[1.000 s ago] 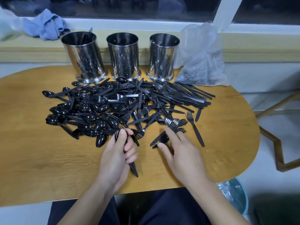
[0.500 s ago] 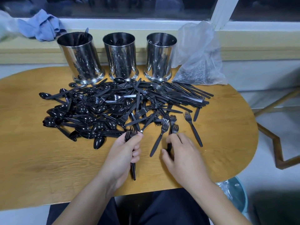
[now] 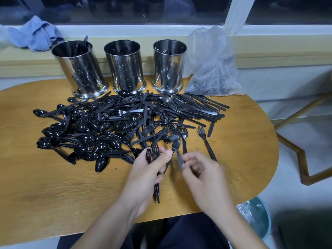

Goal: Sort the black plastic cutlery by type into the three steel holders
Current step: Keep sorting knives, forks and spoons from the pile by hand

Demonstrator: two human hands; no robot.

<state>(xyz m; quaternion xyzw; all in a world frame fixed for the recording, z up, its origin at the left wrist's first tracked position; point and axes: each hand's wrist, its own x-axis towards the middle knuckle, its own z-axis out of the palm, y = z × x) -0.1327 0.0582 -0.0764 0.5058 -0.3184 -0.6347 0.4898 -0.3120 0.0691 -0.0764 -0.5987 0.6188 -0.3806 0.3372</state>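
A wide heap of black plastic cutlery (image 3: 125,126) covers the wooden table (image 3: 45,191): spoons at the left, forks in the middle, knives at the right. Three steel holders stand at the back: the left holder (image 3: 79,69), the middle holder (image 3: 125,67) and the right holder (image 3: 168,65). My left hand (image 3: 147,175) grips a small bundle of forks (image 3: 152,153), tines up. My right hand (image 3: 203,178), blurred, pinches the handle of one fork (image 3: 177,148) just right of the bundle. Two loose forks (image 3: 206,142) lie nearby.
A clear plastic bag (image 3: 212,65) holding more cutlery leans beside the right holder. A blue cloth (image 3: 34,35) lies on the window ledge. A bin with a plastic liner (image 3: 255,216) stands below the table's right end, beside a wooden frame (image 3: 305,159).
My right hand has lifted one fork off the table and brought it towards the bundle. My left hand has shifted right and raised its forks.
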